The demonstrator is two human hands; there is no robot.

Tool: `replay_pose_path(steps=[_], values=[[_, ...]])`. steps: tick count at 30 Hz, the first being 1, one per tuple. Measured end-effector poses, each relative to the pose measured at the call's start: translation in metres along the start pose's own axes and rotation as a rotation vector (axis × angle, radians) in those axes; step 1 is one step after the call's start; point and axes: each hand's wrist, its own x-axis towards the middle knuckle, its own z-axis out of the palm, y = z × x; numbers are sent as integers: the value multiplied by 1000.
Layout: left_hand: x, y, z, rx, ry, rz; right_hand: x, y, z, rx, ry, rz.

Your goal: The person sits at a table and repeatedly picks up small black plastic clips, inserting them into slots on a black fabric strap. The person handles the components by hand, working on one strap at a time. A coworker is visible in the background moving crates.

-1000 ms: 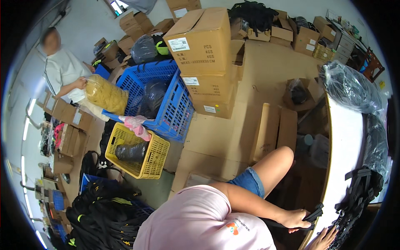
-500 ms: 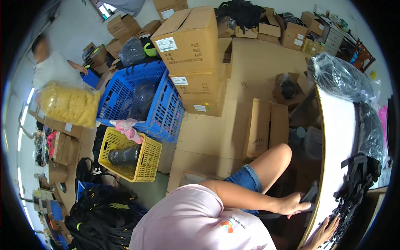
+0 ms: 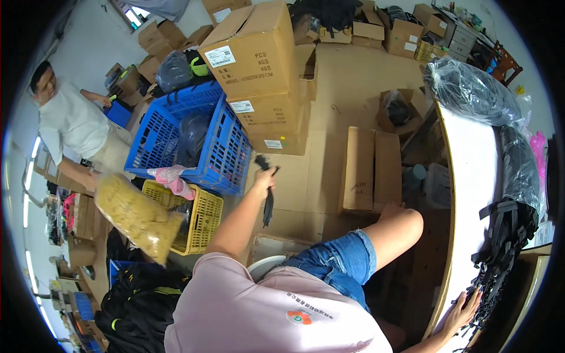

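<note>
My left hand (image 3: 263, 179) is stretched out over the floor, its fingers closed round a dark strap (image 3: 268, 207) that hangs below it. Flat on the white tabletop (image 3: 477, 176) lies my right hand (image 3: 463, 310), fingers outstretched, its tips against a heap of black straps with buckles (image 3: 506, 247). Nearest to my left hand are the blue plastic crate (image 3: 232, 147) and the yellow basket (image 3: 206, 226). A pink cloth (image 3: 170, 178) hangs over the edge between those two.
A person (image 3: 79, 112) at the left holds a clear bag of yellow stuff (image 3: 132, 212) over the yellow basket. Stacked cartons (image 3: 253, 65) stand behind the blue crate. An open carton (image 3: 360, 170) sits by my knee. Black goods (image 3: 141, 300) are piled at lower left.
My left hand has swung from the table edge out to the left with the strap. My right hand stays by the heap. The other person's bag has moved right and down.
</note>
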Motion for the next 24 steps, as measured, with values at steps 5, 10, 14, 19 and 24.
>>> replay_pose_path(steps=[5,10,14,19,24], values=[[22,-45,-20,-3,257,-173,4,-8,-10,18,48,-71],[25,-63,-17,11,245,-187,3,1,-4,68,72,-54],[29,-73,-24,41,235,-181,3,3,-1,108,85,-69],[-5,-49,11,156,123,-34,0,-2,-1,7,5,6],[-75,13,84,252,-260,224,-14,-14,-8,-182,-113,78]])
